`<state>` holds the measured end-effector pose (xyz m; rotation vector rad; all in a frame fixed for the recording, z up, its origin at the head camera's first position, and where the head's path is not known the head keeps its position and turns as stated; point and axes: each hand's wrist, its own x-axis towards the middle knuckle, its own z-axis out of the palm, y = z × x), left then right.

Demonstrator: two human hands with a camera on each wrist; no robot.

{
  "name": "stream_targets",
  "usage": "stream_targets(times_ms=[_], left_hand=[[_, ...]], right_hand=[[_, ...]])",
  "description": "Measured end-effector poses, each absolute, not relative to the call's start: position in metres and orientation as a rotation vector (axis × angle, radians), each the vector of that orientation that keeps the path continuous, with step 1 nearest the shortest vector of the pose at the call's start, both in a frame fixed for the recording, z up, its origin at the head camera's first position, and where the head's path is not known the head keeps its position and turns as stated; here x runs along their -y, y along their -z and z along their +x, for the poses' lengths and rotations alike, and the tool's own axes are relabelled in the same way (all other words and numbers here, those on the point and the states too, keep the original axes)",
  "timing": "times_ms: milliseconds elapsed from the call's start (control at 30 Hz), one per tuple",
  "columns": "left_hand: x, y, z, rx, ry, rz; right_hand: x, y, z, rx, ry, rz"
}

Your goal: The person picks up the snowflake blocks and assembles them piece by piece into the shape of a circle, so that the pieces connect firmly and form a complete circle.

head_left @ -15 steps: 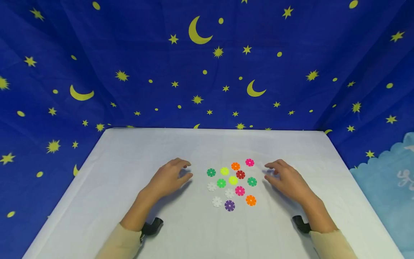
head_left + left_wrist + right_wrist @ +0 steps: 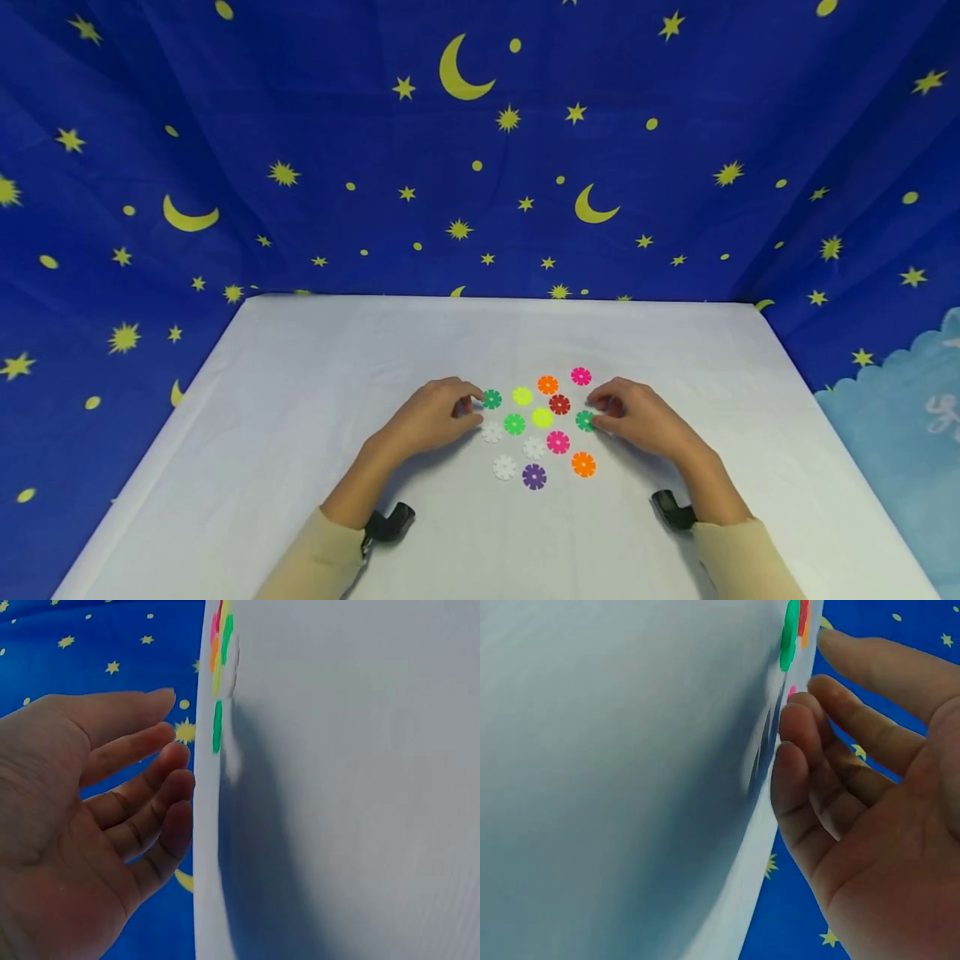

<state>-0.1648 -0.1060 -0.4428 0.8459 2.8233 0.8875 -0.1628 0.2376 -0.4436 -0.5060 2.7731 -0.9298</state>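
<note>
Several small notched plastic discs lie spread flat on the white table. My left hand (image 2: 442,415) hovers low at the left of the group, fingers loosely bent and nothing between them. Its fingertips come right up to the teal-green disc (image 2: 491,399), with a white disc (image 2: 492,432) just below the thumb. On the other side, my right hand (image 2: 641,417) holds nothing, its thumb tip at the edge of another green disc (image 2: 585,421). Both wrist views show relaxed, curved fingers with a gap to the thumb. Between the hands lie yellow (image 2: 542,417) and red (image 2: 559,404) discs.
Nearer the table's front are a purple disc (image 2: 534,477) and an orange disc (image 2: 583,464). A pink disc (image 2: 581,377) lies at the back. Blue cloth (image 2: 315,100) with moons and stars hangs behind the white table (image 2: 337,342) and along its sides.
Both hands have moved inward, the left one rightward and the right one leftward, until their fingertips reach the outer discs. The discs lie as before.
</note>
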Motion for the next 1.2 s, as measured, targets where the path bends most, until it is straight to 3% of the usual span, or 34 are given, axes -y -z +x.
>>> stream_targets(times_ms=[433, 1200], left_hand=[[0.09, 0.453, -0.162, -2.75, -0.716, 0.884], [0.095, 0.452, -0.159, -2.693, -0.804, 0.793]], right_hand=[[-0.233, 0.448, -0.163, -2.78, 0.84, -0.583], [-0.233, 0.448, -0.162, -2.757, 0.886, -0.514]])
